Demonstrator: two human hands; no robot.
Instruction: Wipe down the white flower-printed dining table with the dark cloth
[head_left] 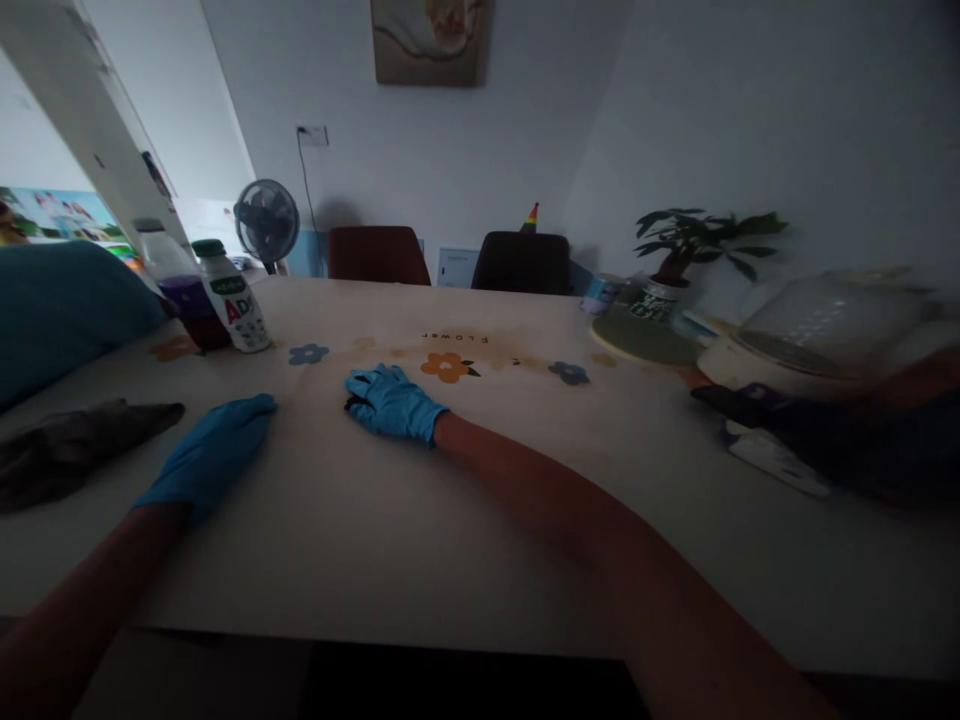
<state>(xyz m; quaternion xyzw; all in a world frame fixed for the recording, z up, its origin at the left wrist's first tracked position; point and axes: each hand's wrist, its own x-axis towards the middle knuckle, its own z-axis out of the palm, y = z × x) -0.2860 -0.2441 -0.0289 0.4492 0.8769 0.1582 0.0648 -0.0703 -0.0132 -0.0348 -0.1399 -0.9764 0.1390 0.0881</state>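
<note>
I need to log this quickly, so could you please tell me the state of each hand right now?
Left hand: open, flat on the table, holding nothing.
Right hand: fingers curled over something small and dark; whether it grips it cannot be told.

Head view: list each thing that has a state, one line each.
Left hand: gloved, flat on the table, empty grip.
Right hand: gloved, fingers curled over something small and dark.
White bottle: upright, green cap on.
Dark cloth: crumpled, lying flat.
Fan: upright; running cannot be told.
</note>
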